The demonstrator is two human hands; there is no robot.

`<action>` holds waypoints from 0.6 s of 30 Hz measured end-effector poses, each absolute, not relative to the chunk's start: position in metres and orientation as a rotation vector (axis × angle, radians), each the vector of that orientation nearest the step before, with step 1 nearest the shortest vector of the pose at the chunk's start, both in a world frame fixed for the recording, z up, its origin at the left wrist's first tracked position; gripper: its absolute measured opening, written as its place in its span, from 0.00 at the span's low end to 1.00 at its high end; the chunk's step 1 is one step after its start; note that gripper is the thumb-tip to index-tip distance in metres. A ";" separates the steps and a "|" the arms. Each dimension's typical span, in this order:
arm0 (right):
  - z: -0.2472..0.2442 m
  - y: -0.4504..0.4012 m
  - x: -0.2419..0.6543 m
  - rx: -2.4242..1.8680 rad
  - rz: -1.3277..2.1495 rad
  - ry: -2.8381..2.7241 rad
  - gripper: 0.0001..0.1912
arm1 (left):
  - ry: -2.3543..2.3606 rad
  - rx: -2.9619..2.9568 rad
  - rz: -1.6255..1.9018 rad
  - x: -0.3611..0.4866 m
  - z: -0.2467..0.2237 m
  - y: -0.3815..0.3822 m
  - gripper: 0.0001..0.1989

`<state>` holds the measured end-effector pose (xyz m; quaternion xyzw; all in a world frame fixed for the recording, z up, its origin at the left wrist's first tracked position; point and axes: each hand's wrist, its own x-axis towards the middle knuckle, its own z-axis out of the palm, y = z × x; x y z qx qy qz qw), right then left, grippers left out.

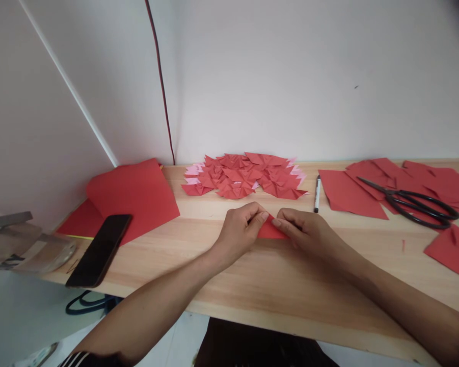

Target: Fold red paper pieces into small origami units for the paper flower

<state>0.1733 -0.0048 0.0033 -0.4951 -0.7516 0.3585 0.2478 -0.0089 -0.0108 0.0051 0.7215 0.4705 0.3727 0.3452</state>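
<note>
Head camera view shows both hands meeting over the middle of a wooden bench (pixel 229 290), on one small red paper (pixel 271 233). The left hand (pixel 242 227) pinches its upper left side between thumb and forefinger; the right hand (pixel 307 229) pinches its right side the same way, the two thumb tips close but apart. Most of the paper's outline is hidden by the fingers.

Beyond them, near the bench's back edge, lies a spread of folded pieces (pixel 242 176), red with pink ones at both ends. Right of it lies a marker (pixel 317 194), dark end toward the front edge. Toward the back right corner, black-handled scissors (pixel 408 199) rest open over overlapping red sheets (pixel 353 193), and a separate red piece (pixel 453 250) lies nearer the front.

At the left end, a black phone (pixel 99 250) partly overlaps large red paper (pixel 133 196), close to the front edge. Left of the phone sits a clear plastic bag (pixel 38 252).
</note>
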 end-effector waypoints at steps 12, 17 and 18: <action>0.003 -0.004 0.175 -1.265 1.042 -2.084 0.17 | 1.261 1.852 1.030 -0.014 0.006 -0.008 0.13; 0.005 -0.004 0.177 -1.286 1.040 -2.140 0.17 | 1.282 1.814 1.052 -0.017 0.005 -0.007 0.13; 0.005 -0.004 0.177 -1.305 1.025 -2.144 0.18 | 1.280 1.807 1.051 -0.017 0.005 -0.007 0.13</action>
